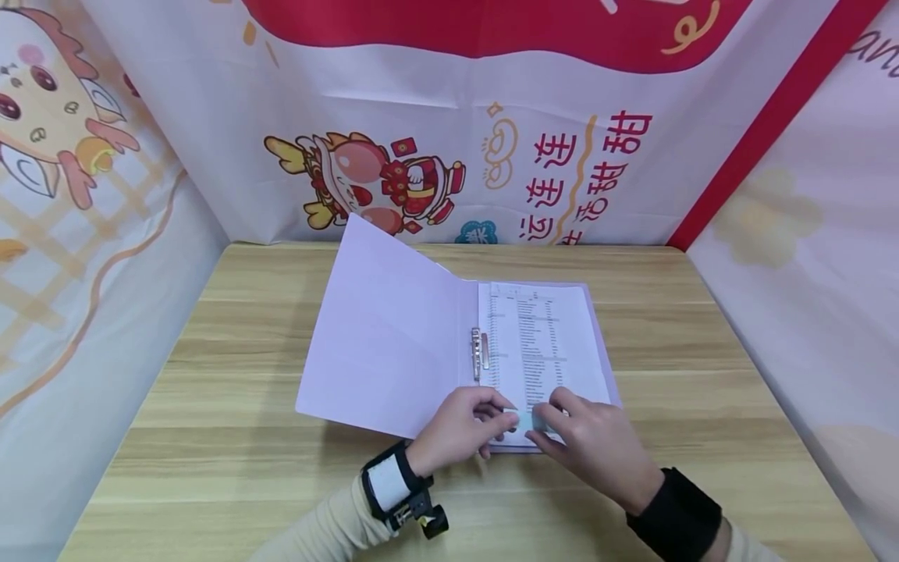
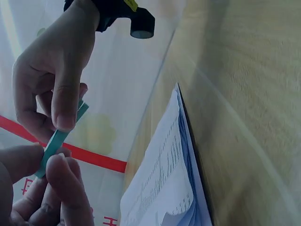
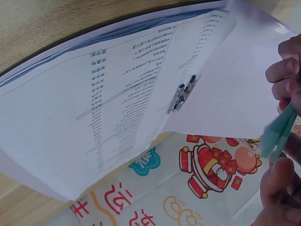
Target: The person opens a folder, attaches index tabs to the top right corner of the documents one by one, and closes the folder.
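A small teal pad of thin slips (image 1: 523, 422), which looks like sticky notes, is held between both hands above the lower part of the printed sheets (image 1: 541, 336). My left hand (image 1: 460, 428) pinches its left end between thumb and fingers. On the other end, the thumb and fingertips of my right hand (image 1: 593, 441) grip it. In the left wrist view the pad (image 2: 52, 149) appears edge-on, split into layers at one end. The sheets lie in an open lilac folder (image 1: 393, 336) with a metal clip (image 1: 477, 353) along its spine.
The folder's left cover stands partly raised from the wooden table (image 1: 232, 390). Printed fabric walls (image 1: 393, 86) enclose the back and both sides. A wrist strap with a camera (image 1: 407, 499) is on the left arm, and a black band (image 1: 674, 515) on the right.
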`<state>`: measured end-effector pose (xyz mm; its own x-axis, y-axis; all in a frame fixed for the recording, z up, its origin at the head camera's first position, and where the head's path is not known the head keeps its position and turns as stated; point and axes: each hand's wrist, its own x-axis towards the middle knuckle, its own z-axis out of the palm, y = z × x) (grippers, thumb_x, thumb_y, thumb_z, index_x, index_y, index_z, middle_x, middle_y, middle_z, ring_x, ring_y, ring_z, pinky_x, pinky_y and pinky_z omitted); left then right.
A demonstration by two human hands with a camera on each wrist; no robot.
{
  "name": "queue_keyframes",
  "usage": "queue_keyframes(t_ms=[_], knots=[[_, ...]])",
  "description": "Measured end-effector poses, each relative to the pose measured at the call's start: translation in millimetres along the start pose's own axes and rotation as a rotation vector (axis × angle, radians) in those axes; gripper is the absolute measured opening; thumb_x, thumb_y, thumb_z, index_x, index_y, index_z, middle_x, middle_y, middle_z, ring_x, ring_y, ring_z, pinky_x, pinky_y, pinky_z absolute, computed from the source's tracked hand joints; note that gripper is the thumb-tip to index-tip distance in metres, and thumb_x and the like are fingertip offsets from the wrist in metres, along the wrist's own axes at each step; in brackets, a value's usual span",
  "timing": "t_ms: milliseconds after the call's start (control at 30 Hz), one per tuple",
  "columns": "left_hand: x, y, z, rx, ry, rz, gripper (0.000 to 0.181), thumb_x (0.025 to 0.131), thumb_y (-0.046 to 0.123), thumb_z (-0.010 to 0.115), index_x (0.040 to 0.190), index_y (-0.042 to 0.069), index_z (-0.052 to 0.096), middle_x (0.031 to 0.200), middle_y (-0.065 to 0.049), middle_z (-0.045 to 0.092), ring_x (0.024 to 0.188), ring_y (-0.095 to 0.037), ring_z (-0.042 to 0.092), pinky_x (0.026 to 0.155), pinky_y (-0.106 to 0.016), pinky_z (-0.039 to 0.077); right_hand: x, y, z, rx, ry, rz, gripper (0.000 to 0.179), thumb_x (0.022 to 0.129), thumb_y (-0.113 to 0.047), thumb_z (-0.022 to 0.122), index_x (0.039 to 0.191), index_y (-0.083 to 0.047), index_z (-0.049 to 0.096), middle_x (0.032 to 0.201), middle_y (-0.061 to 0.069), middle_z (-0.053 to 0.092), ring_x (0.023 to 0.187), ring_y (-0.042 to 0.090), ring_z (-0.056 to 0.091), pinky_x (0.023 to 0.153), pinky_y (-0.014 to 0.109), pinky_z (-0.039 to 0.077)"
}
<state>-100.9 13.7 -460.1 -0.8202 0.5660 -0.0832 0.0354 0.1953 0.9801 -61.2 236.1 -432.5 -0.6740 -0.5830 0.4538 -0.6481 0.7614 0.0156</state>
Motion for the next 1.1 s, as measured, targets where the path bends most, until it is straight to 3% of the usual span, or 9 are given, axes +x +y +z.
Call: queue_keyframes(t_ms=[200,367,567,633,800,1100], knots=[[-3.3,-2.2,-1.3,-0.096,0.058,-0.022,0.018,0.098,0.020,0.070,0.103,0.003,0.072,0.087,-0.004,0.073,0.059,-0.024,0.063,0.051,-0.027,0.055,0.5,3.9,-0.4,0.007,0.002,0.032,0.041,0.073,-0.030,0.092,0.104,-0.008,0.077,0.087,0.002,0.063,0.058,0.007,0.058,0.048,0.020,0.048],[-4.3,-4.6,-2.7,-0.173,0.086,-0.053,0.018,0.098,0.019,0.069,0.101,0.001,0.071,0.086,-0.009,0.073,0.059,-0.020,0.062,0.050,-0.024,0.054,-1.5,8.2,-0.7,-0.002,-0.010,0.060,0.042,0.076,-0.027,0.089,0.112,-0.008,0.078,0.088,0.005,0.064,0.056,0.008,0.055,0.046,0.018,0.043],[-4.1,-4.7,-2.8,-0.190,0.097,-0.067,0.018,0.099,0.018,0.068,0.101,0.000,0.071,0.085,-0.008,0.073,0.061,-0.020,0.062,0.050,-0.023,0.053,-2.3,8.7,0.4,-0.011,-0.029,0.080,0.038,0.078,-0.027,0.088,0.111,-0.009,0.079,0.088,0.004,0.064,0.054,0.004,0.049,0.045,0.015,0.036],[-4.2,-4.0,-3.0,-0.203,0.105,-0.077,0.019,0.098,0.018,0.069,0.101,0.000,0.071,0.086,-0.013,0.072,0.060,-0.017,0.061,0.050,-0.023,0.053,-2.6,8.4,0.6,-0.013,-0.028,0.081,0.038,0.078,-0.027,0.089,0.110,-0.009,0.079,0.088,0.004,0.064,0.054,0.004,0.049,0.045,0.015,0.036],[-4.0,-3.5,-4.1,-0.230,0.118,-0.098,0.019,0.098,0.019,0.069,0.101,0.000,0.070,0.090,-0.022,0.071,0.056,-0.013,0.058,0.050,-0.023,0.053,-3.1,7.5,0.2,-0.015,-0.021,0.078,0.040,0.077,-0.027,0.090,0.111,-0.010,0.079,0.088,0.005,0.065,0.055,0.005,0.052,0.045,0.016,0.041],[-1.3,-7.5,-3.4,-0.242,0.137,-0.083,0.019,0.098,0.018,0.070,0.101,0.000,0.070,0.089,-0.021,0.071,0.065,-0.018,0.061,0.050,-0.023,0.053,-2.2,5.9,-0.6,-0.003,0.017,0.049,0.037,0.071,-0.023,0.092,0.103,-0.008,0.079,0.086,0.005,0.066,0.057,0.009,0.060,0.048,0.022,0.049]])
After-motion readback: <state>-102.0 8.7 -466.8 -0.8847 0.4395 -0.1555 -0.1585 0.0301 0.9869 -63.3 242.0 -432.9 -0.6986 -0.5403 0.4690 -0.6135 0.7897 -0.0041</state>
